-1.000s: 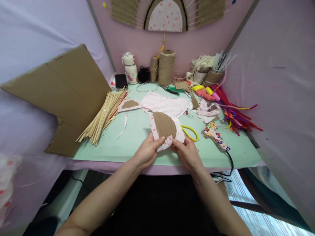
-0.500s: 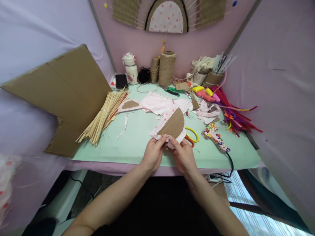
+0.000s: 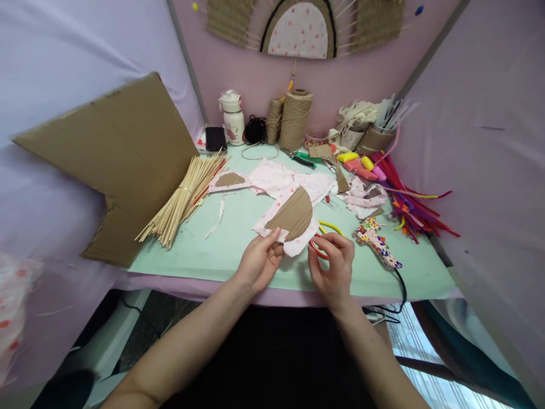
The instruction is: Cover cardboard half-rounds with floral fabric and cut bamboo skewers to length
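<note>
My left hand [image 3: 260, 260] pinches the lower left edge of a half-round piece of brown cardboard [image 3: 293, 213] lying on white fabric with pink dots [image 3: 272, 213]. The fabric sticks out as a border around the cardboard. My right hand [image 3: 334, 264] is just right of this piece, its fingers curled at the red handle of a pair of scissors [image 3: 320, 254]. A yellow handle loop shows behind the fingers; the blades are hidden under the fabric. A patterned glue gun [image 3: 378, 244] lies right of my right hand.
Left stand a bundle of thin sticks [image 3: 183, 199] and a large cardboard sheet [image 3: 123, 165]. Behind are fabric scraps [image 3: 272, 176], green-handled pliers [image 3: 304, 159], twine spools [image 3: 295, 119] and a bottle [image 3: 233, 119]. Colourful pipe cleaners [image 3: 400, 196] lie right.
My right hand has let go of the fabric and moved right to the scissors' red handle. My left hand keeps the cardboard and fabric, now shifted slightly left and turned. The view has shifted slightly.
</note>
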A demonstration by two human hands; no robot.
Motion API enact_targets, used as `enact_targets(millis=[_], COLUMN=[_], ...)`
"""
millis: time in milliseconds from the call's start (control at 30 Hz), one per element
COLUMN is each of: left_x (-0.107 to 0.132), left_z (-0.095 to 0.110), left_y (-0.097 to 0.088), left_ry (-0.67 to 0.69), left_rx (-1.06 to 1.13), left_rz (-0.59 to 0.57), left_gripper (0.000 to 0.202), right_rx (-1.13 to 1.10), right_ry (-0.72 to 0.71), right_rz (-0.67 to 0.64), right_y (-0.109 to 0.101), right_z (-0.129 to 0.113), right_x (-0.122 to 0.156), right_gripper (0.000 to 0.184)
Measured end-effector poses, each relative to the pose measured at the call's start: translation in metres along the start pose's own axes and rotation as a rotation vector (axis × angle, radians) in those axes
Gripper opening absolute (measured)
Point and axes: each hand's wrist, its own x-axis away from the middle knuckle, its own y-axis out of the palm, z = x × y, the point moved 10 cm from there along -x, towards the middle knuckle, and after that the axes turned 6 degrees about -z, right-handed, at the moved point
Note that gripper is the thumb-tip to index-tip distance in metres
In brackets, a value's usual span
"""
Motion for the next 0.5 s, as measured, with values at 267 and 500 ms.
enact_targets(millis=[267, 500], left_x=[0.001, 0.002], left_z=[0.043, 0.07], left_y=[-0.016, -0.027], left_ry=[0.214, 0.265], left_rx=[-0.166, -0.14], left_rz=[0.11, 0.14], left_gripper=[0.019, 0.029], right_rx=[0.24, 0.655], right_ry=[0.183, 0.296], right_rz=[-0.348, -0.829], right_y=[0.007, 0.051], right_z=[0.054, 0.089], right_x=[-0.015, -0.026], right_gripper=[0.015, 0.013])
